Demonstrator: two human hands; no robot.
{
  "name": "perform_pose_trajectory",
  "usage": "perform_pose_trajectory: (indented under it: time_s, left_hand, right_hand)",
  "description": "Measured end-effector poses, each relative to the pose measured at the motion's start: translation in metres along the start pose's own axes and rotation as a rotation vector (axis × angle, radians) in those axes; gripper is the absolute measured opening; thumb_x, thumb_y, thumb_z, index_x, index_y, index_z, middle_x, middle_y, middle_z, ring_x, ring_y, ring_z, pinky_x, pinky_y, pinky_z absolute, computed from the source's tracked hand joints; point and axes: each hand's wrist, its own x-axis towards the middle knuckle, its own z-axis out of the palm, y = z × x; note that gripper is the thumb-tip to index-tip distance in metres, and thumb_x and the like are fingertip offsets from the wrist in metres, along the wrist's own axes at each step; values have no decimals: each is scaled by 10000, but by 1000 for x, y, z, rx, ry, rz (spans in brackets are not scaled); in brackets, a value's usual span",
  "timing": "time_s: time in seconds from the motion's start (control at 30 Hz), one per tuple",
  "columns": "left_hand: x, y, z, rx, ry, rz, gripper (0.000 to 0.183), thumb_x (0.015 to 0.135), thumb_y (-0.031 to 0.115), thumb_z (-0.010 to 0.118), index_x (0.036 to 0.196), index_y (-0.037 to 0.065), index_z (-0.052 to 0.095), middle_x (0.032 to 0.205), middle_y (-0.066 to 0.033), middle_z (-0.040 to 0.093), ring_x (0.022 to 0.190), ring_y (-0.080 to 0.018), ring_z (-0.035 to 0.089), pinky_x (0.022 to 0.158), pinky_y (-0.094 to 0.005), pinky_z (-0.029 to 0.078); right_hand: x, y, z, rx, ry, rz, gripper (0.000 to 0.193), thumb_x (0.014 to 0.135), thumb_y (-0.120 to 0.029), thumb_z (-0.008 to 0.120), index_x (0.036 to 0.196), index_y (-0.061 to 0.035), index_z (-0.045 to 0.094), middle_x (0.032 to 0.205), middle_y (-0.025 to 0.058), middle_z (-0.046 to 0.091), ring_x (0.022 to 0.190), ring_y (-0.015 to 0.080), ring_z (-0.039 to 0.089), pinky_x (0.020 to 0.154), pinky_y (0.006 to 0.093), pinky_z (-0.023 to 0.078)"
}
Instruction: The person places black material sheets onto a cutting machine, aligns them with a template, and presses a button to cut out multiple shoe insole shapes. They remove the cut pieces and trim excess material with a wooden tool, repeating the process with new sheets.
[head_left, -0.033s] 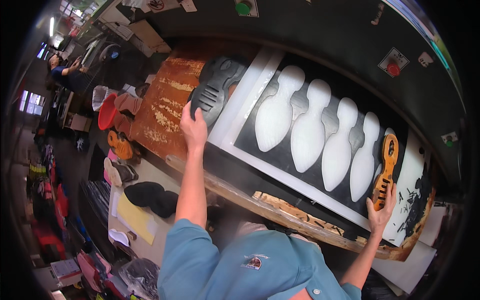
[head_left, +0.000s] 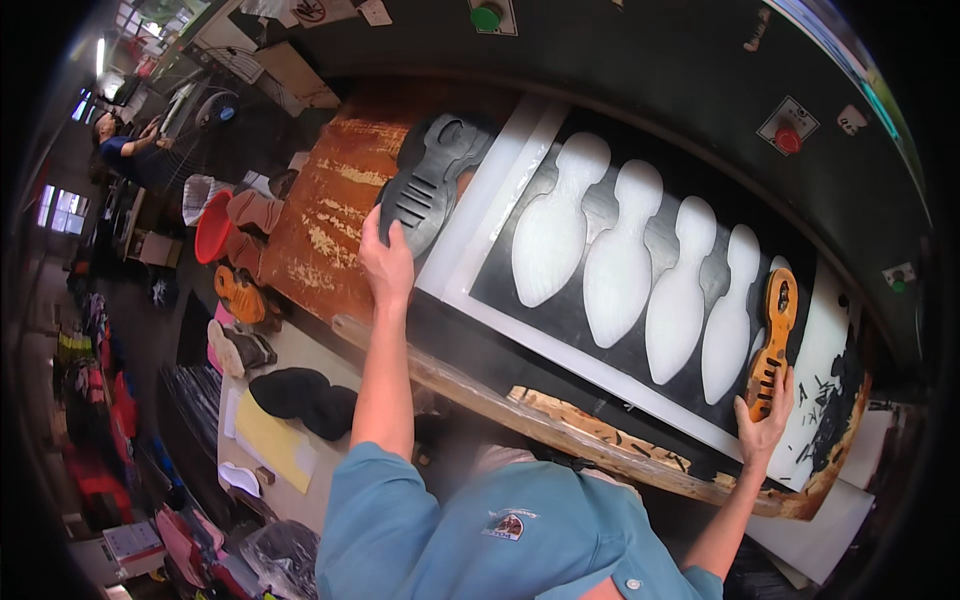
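My left hand (head_left: pixel 388 265) curls around the near end of a black shoe-sole-shaped piece (head_left: pixel 425 190) with raised bars. That piece lies on the left side of the bench, and more black shows under its far end. At the right, my right hand (head_left: pixel 765 425) grips the near end of an orange sole-shaped cutting die (head_left: pixel 772 330), which has slots and an oval opening. The die rests over the black sheet (head_left: pixel 505 262). Several white sole shapes (head_left: pixel 618 255) lie in a row on that sheet, between my hands. One more is partly hidden behind the die.
A white board (head_left: pixel 600 388) edges the black sheet. Black scraps (head_left: pixel 830 410) litter the right end. A dark machine beam (head_left: pixel 640 60) with buttons spans the far side. Left stand a worn brown board (head_left: pixel 340 215), a red basket (head_left: pixel 213 228) and a side table (head_left: pixel 300 360). A person (head_left: pixel 125 145) is farther off.
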Motion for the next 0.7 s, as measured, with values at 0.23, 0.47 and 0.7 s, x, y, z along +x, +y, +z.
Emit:
perform_pose_trajectory:
  time_s: [0.23, 0.47, 0.7]
  left_hand:
    - [-33, 65, 6, 161, -222, 468, 654, 952, 155, 765, 1538, -15, 530, 1609, -269, 463, 1500, -438, 428, 1249, -511, 353]
    - [-176, 139, 69, -24, -1137, 1018, 687, 887, 341, 850, 1497, 140, 606, 1668, -142, 444, 1578, -442, 329, 1262, -644, 312]
    - [-182, 135, 82, -181, -878, 1067, 213, 966, 249, 748, 1122, 105, 743, 1245, -75, 679, 1308, -344, 580, 1167, -534, 434]
  right_hand:
    - [2, 2, 0, -7, -20, 5, 952, 763, -126, 865, 1624, -87, 461, 1705, 236, 354, 1541, 409, 383, 1251, 468, 370]
    - [4, 0, -2, -24, -15, -19, 956, 743, -216, 879, 1600, -64, 484, 1668, 213, 403, 1463, 403, 451, 1204, 472, 424]
    - [15, 5, -16, 172, -100, 73, 991, 727, -280, 866, 1602, -15, 483, 1646, 205, 436, 1397, 332, 533, 1142, 424, 483]
